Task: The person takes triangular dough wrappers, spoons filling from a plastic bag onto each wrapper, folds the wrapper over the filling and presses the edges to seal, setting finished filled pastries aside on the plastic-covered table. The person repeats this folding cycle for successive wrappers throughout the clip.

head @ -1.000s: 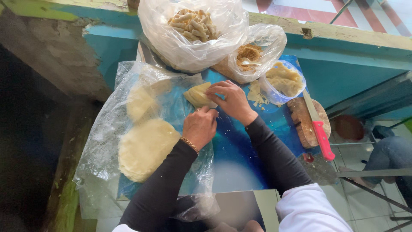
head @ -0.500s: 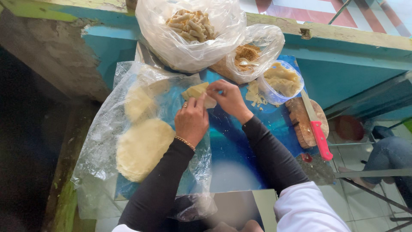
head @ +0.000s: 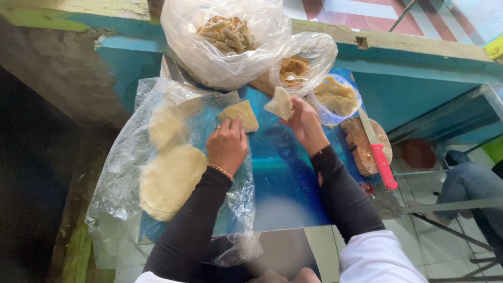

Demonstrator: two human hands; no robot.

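Folded dough piece (head: 279, 103) is pinched in the right hand (head: 304, 123) near the blue board's (head: 285, 173) far edge. Left hand (head: 227, 145), fingers together, presses a triangular wrapper (head: 240, 115) flat. Dough rounds (head: 170, 181) blur under clear plastic (head: 120, 178); bagged fritters (head: 225, 32) partly obscured

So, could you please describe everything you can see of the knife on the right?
The knife has a long pale blade and a bright pink handle that looks like plastic. It lies flat across a round wooden board, blade pointing away toward the tub, handle hanging over the board's near edge. Neither hand touches it; the right hand is nearer.
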